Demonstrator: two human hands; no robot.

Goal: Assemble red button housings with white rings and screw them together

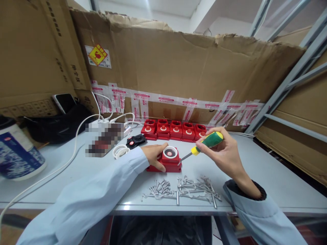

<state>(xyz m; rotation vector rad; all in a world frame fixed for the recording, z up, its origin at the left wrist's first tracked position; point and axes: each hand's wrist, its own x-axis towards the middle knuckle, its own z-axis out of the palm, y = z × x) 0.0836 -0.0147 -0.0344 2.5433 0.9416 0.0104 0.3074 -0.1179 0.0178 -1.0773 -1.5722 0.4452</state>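
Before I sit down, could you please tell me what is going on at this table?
The person's left hand holds a red box on the table, while the right hand holds a green-and-yellow screwdriver, its tip by the box's right side; whether it touches is unclear. Metal screws lie in front of the box, and five red units stand in a row behind it.

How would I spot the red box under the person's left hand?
Find the cardboard wall, then the table below. Nearer than the row of red boxes, the red box sits alone under the left hand, its dark top circled, unlike theirs, by a white ring.
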